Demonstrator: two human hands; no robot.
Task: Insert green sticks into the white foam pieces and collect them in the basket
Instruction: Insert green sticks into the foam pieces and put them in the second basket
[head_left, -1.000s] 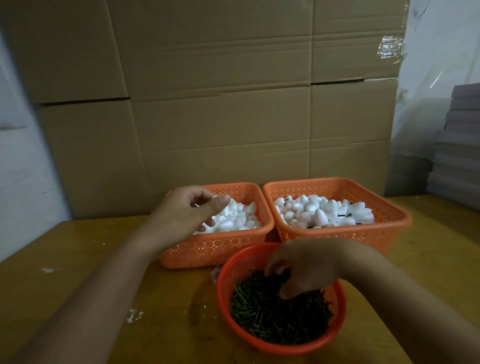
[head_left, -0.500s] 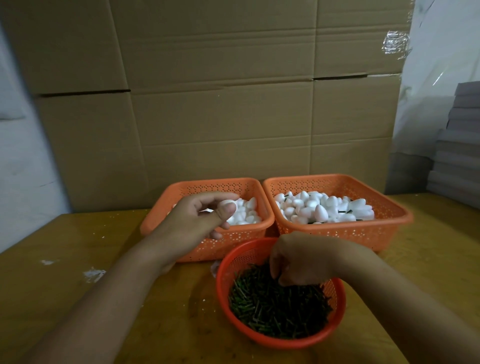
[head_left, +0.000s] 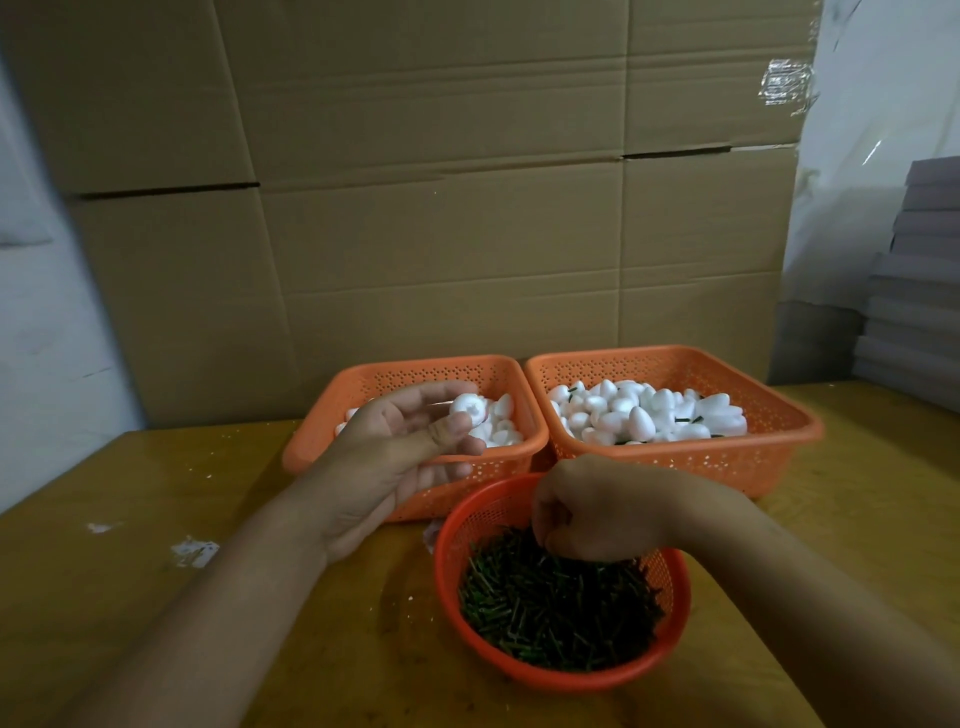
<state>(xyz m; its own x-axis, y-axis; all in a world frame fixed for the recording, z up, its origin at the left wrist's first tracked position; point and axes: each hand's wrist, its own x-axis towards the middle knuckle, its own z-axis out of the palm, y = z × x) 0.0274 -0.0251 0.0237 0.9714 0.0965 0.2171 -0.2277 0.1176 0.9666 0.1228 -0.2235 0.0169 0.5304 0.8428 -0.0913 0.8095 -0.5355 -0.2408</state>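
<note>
Orange perforated baskets (head_left: 675, 457), white foam (head_left: 644, 410), green sticks (head_left: 556, 608)

The left hand (head_left: 400, 457) is raised with its palm turned up and toward the person, forearm running in from the lower left. Its fingers curl and its fingertips (head_left: 457, 400) pinch a foam piece (head_left: 469, 408), with the thumb lying across the palm below it. The right hand (head_left: 597, 512) sits lower and to the right of the left hand, knuckles up, fingers curled downward into the sticks (head_left: 556, 603), its forearm coming in from the lower right.
</note>
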